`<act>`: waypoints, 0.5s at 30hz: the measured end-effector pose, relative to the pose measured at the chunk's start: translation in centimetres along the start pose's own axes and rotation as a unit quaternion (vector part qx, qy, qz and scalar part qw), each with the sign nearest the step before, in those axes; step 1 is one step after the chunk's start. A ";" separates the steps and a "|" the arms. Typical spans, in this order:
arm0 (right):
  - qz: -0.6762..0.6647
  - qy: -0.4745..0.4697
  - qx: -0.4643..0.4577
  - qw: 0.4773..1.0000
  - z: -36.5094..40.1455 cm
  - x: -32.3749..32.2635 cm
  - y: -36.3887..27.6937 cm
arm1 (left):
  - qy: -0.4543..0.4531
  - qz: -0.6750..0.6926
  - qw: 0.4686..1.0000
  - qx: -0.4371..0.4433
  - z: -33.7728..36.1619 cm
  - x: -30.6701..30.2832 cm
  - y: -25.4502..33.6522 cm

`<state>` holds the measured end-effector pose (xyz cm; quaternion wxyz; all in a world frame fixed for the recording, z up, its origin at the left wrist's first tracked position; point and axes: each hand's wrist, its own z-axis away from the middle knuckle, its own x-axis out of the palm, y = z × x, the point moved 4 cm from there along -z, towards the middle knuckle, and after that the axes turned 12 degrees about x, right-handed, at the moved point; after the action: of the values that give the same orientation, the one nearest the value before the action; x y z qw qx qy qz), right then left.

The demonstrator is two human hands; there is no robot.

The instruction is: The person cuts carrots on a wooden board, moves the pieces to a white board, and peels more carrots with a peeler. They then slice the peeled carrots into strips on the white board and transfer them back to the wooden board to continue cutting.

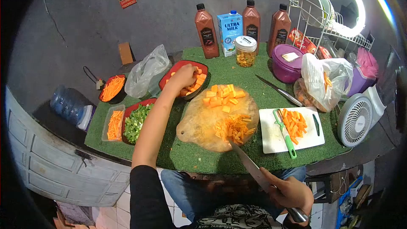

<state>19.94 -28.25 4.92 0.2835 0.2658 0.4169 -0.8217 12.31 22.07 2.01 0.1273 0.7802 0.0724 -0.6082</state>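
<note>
My left hand (183, 77) reaches into a red-rimmed bowl (163, 81) of carrot chunks (197, 85). Its fingers curl down among the pieces, and whatever they grip is hidden. In my right hand (292, 194) is a large kitchen knife (250, 166), gripped by its handle, the blade slanting up and left. The knife tip meets the near edge of a round wooden cutting board (195, 121). Thin carrot sticks (234, 128) lie heaped near that tip. Farther back on the board sit thicker carrot blocks (220, 96).
Right of the board, a white cutting board (269, 138) bears carrot sticks and a green-handled peeler (289, 142). A second knife (280, 90) lies behind it. Chopped greens (137, 121) and shredded carrot (114, 125) stand left. Bottles (207, 34), a jar (246, 53) and a fan (356, 121) surround the work area.
</note>
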 end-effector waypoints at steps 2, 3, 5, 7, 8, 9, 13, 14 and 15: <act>-0.012 0.021 -0.007 1.000 0.3 0.0 -0.1 | 0.016 0.041 0.998 -0.036 0.4 -0.5 0.1; -0.013 0.020 -0.006 1.000 0.5 0.0 -0.2 | 0.015 0.043 0.998 -0.037 0.6 -0.8 0.3; -0.005 0.033 -0.013 0.999 0.9 -0.3 -0.4 | 0.043 0.084 0.993 -0.076 1.5 -2.3 0.7; -0.008 0.039 -0.019 0.999 1.4 -0.3 -0.3 | 0.055 0.023 0.997 -0.048 3.1 -5.6 3.1; -0.010 0.049 -0.027 0.998 1.6 -0.3 -0.3 | 0.068 0.068 0.993 -0.076 4.7 -6.7 4.1; -0.012 0.034 -0.026 0.999 1.7 0.1 -0.4 | 0.076 0.114 0.985 -0.109 7.4 -7.4 5.6; -0.051 0.034 -0.059 0.996 1.1 0.5 -0.8 | 0.017 0.128 0.990 -0.057 12.5 -6.8 12.2; -0.077 0.020 -0.037 0.996 0.8 0.4 -1.5 | 0.027 0.127 0.991 -0.046 13.6 -5.8 13.2; -0.102 0.006 -0.015 0.995 0.6 0.4 -1.8 | 0.036 0.125 0.991 -0.034 14.3 -4.9 13.9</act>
<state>18.25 -27.97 5.91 0.1997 0.2225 0.4554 -0.8386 1.47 4.82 5.04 0.2262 0.7998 -0.0009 -0.5560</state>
